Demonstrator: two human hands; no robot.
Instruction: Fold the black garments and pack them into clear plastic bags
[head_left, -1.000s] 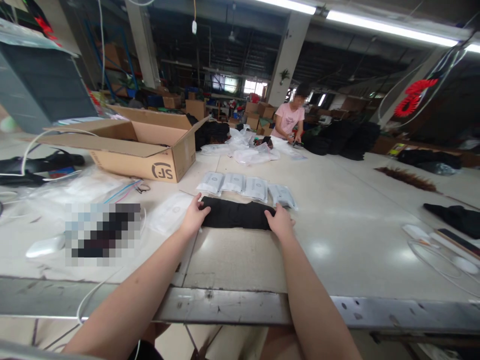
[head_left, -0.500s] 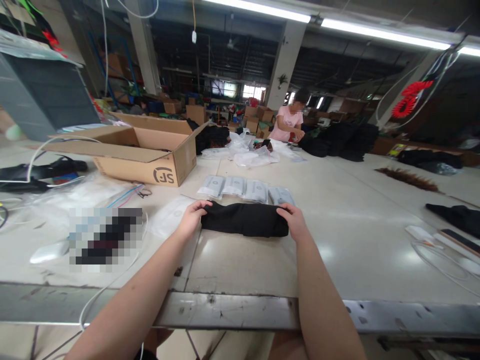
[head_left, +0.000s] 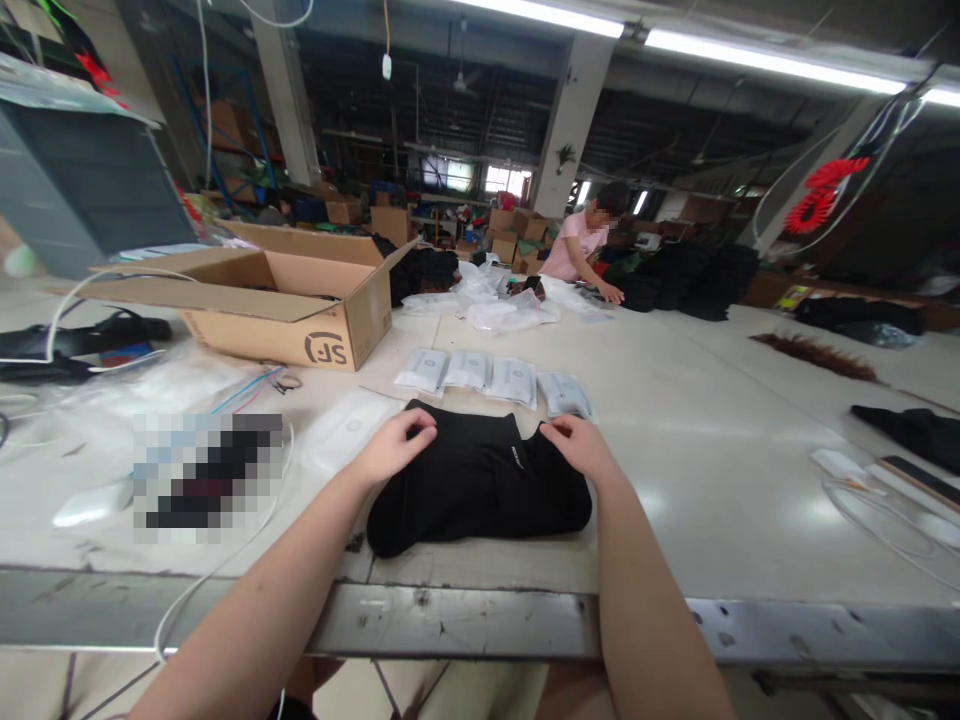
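Note:
A folded black garment point(head_left: 480, 490) lies on the table before me, with a small line of white print near its upper right. My left hand point(head_left: 396, 442) is at its upper left edge, thumb and fingers closed in a pinch on the cloth. At the upper right edge, my right hand point(head_left: 583, 444) pinches the fabric in the same way. Just beyond the garment is a row of several flat packets in clear plastic point(head_left: 470, 371). A clear plastic bag point(head_left: 341, 430) lies left of the garment, partly behind my left hand.
An open cardboard box point(head_left: 285, 335) stands at the back left. Cables and a pixelated dark item lie at the left. Across the table a person point(head_left: 574, 250) reaches toward stacked black cloth point(head_left: 690, 280). A phone-like slab point(head_left: 922, 480) and cables lie right. The metal table edge point(head_left: 465, 620) is nearest me.
The black garment went from a narrow folded strip to a larger spread shape, its lower part now reaching toward me. My hands stayed near its top edge. The person opposite extended an arm.

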